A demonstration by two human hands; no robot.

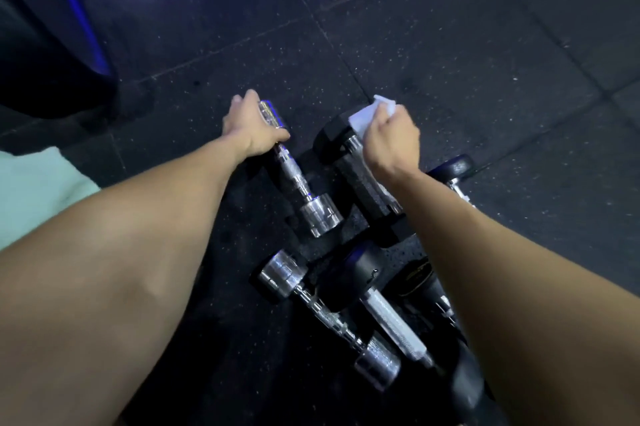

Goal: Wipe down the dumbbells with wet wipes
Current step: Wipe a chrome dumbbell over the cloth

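Note:
Several dumbbells lie together on the dark rubber floor. My left hand [250, 126] grips the far head of a chrome dumbbell [294, 179]. My right hand [389, 140] holds a white wet wipe [367, 115] over the far end of a black hex dumbbell [360, 176]. Closer to me lie a second chrome dumbbell [329, 316] and a black dumbbell with a chrome handle [391, 321]. Part of another dumbbell [457, 166] shows behind my right forearm.
A dark machine base with a blue light strip [69, 10] stands at the far left. A pale green cloth [38, 190] lies at the left edge. Speckled rubber floor tiles [485, 44] stretch beyond the dumbbells.

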